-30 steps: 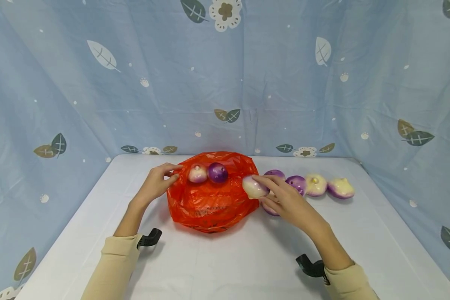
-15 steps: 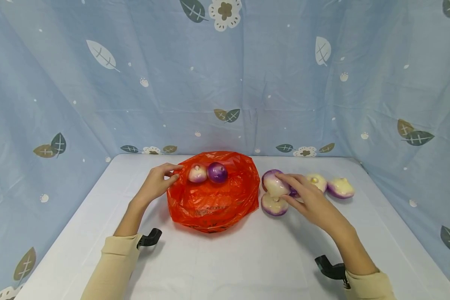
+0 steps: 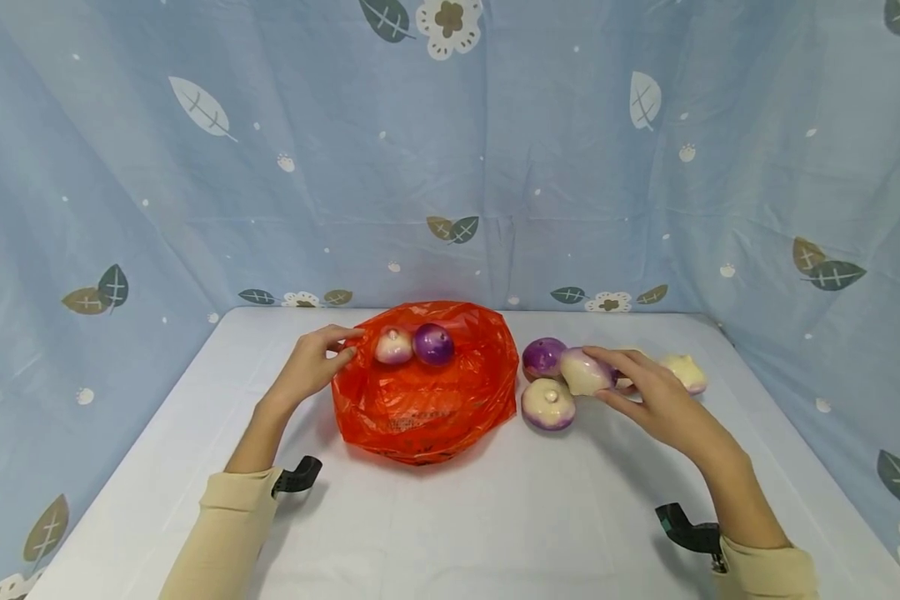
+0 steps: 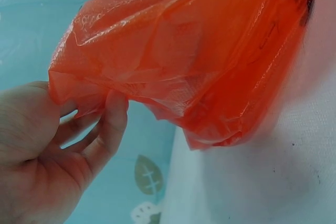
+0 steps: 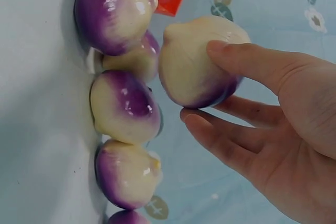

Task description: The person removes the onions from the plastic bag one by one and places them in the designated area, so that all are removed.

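My left hand pinches the left edge of a red plastic bag, its mouth facing up and towards me. Inside the bag sit a pale onion and a dark purple onion, side by side. In the right wrist view, my right hand holds a cream-and-purple onion between thumb and fingertips, raised above the table. More such onions lie below it: a purple one, a cream-topped one nearest me and several partly hidden behind the right hand.
A white cloth covers the table. A blue patterned curtain hangs behind and at both sides. Each wrist carries a black camera mount; the right one hangs low over the table. The farthest-right onion lies beyond the right hand.
My right hand, with the onion in its fingers, has moved right from the bag's edge to above the row of onions. The left hand and the bag stay where they were.
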Tool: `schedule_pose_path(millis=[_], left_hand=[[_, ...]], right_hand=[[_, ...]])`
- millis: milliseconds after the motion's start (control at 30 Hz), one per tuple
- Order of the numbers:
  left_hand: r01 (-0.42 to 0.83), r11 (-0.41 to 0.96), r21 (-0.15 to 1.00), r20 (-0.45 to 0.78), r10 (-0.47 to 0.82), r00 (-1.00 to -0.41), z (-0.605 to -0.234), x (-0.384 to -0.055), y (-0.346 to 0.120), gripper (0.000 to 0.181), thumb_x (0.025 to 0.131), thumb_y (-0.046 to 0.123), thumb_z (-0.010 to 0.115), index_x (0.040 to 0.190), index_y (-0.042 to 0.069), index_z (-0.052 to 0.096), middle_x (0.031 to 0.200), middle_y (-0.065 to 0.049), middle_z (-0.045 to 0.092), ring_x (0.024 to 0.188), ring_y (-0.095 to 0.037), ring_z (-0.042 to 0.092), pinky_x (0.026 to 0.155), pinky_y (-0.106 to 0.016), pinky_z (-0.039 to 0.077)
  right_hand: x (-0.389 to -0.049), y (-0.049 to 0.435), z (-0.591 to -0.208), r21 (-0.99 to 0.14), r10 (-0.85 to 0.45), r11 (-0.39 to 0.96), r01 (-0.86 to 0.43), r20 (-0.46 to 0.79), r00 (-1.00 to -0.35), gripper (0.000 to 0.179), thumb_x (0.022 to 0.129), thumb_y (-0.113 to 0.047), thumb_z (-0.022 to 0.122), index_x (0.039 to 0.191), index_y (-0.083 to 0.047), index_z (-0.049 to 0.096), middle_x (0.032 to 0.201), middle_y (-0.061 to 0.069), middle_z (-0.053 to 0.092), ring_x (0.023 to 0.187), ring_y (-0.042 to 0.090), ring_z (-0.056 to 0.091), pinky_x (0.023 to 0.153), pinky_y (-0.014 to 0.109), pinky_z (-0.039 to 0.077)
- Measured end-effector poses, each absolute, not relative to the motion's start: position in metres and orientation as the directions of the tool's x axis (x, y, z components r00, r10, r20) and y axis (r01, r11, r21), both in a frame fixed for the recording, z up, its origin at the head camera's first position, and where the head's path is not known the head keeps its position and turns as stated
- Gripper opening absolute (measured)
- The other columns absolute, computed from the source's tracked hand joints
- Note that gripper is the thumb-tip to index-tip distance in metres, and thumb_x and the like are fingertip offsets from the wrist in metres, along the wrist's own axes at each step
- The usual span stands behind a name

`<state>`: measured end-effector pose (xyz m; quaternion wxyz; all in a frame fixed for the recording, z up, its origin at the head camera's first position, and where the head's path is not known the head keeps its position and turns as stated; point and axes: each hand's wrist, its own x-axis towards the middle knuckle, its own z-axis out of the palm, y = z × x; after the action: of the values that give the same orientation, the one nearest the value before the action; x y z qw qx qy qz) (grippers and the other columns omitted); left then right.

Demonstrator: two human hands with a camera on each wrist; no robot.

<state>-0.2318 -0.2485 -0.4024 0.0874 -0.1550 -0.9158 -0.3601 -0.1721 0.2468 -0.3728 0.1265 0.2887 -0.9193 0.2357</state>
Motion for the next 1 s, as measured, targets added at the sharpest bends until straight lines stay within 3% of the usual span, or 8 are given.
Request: schedule_pose_path(millis=[167,800,1000], left_hand=[[0.374,0.692,0.617,0.299,0.233,-0.925,-0.4,-0.231,-0.248,0.033,0.093,0.002,0.062,0.126,0.002,0.066,0.12,-0.018,0.067,0.101,-0.039,0.067,0.078,-0.046,0.061],[0.378,0.701,0.605,0.302,0.237,-0.923,-0.398,-0.231,-0.252,0.035,0.093,0.002,0.061,0.128,0.004,0.065,0.121,-0.018,0.067,0.102,-0.039,0.067,0.081,-0.05,0.06],[0.379,0.696,0.609,0.301,0.239,-0.923,-0.399,-0.231,-0.25,0.034,0.093,0.003,0.062,0.127,0.004,0.065,0.121,-0.018,0.067,0.103,-0.039,0.066,0.082,-0.05,0.06]], right_hand=[[-0.17,0.252,-0.372,-0.39,-0.473,0.719,-0.575,0.333,-0.816,0.059,0.088,-0.011,0.072,0.142,-0.016,0.05,0.129,0.01,0.059,0.105,0.02,0.062,0.08,0.039,0.06],[-0.171,0.258,-0.374,-0.396,-0.474,0.741,-0.542,0.263,-0.84,0.057,0.09,-0.017,0.07,0.143,-0.017,0.05,0.13,0.012,0.058,0.105,0.023,0.062,0.081,0.043,0.057],[-0.167,0.265,-0.373,-0.417,-0.468,0.732,-0.539,0.267,-0.842,0.057,0.089,-0.014,0.071,0.142,-0.015,0.05,0.129,0.013,0.059,0.098,0.021,0.066,0.078,0.037,0.059]])
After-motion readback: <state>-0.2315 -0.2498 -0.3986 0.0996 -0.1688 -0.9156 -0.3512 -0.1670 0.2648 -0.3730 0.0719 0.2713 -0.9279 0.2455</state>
